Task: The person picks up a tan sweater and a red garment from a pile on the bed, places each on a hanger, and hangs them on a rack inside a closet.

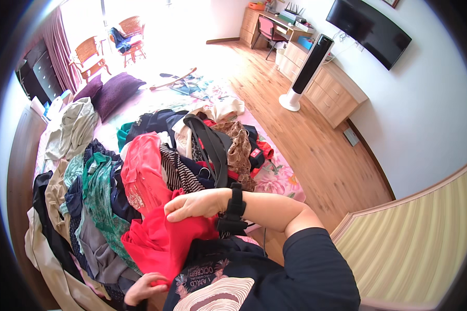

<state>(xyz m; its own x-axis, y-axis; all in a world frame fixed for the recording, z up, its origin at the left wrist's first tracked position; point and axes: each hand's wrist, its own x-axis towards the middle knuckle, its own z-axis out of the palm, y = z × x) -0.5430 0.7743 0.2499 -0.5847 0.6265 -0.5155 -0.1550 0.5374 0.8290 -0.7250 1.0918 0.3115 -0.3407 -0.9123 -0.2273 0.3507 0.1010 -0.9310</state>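
Note:
A bright red garment [163, 243] hangs between my hands at the near edge of the bed. My right hand [194, 205] is closed on its upper part, fingers pinched into the cloth; a black strap with a small device circles that wrist. Lower down, my left hand [146, 287] grips the garment's bottom edge near my body. Just beyond lies a coral-pink top [142, 163] with a patterned patch. Beside it are a black-and-white striped piece [181, 171] and a green patterned garment [99, 192]. What kind of garment the red one is, I cannot tell.
More clothes pile over the flowered bedsheet [280, 181], with beige trousers [54, 259] along the left. Purple pillows [117, 93] and hangers [174, 80] lie farther back. A tower fan [311, 67] stands on the wooden floor by drawers [329, 93]. A striped panel [420, 243] is at the right.

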